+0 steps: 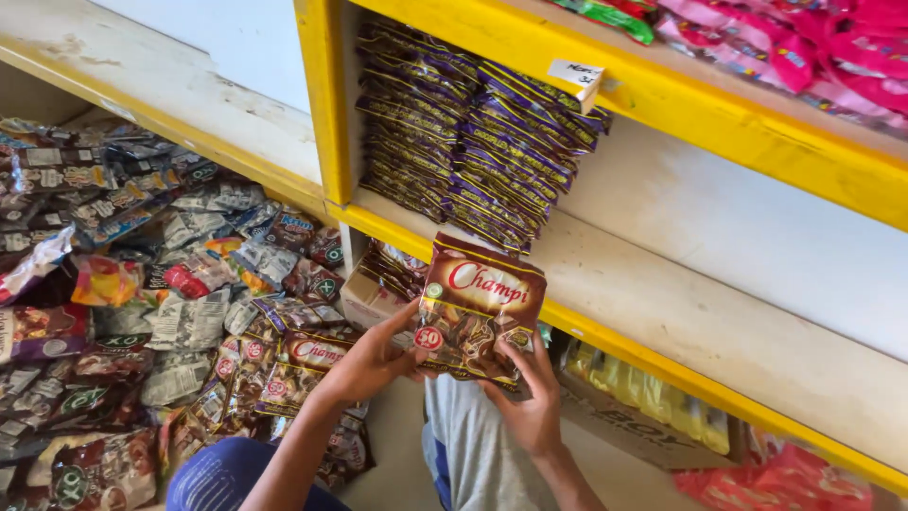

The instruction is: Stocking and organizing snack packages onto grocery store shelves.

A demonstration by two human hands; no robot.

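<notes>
I hold a small stack of brown snack packets (480, 301) with both hands, in front of the yellow-edged shelf (605, 341). My left hand (371, 361) grips the stack's left lower edge. My right hand (530, 397) grips its lower right corner from underneath. The packets are upright and face me. Two tall stacks of purple packets (473, 132) stand on the shelf just above and behind them.
A large heap of mixed snack packets (123, 284) covers the floor at left. A cardboard box (374, 293) with brown packets sits under the shelf. Yellow packets (653, 397) lie in another box at right. Pink packets (804, 47) fill the top shelf. My knees are below.
</notes>
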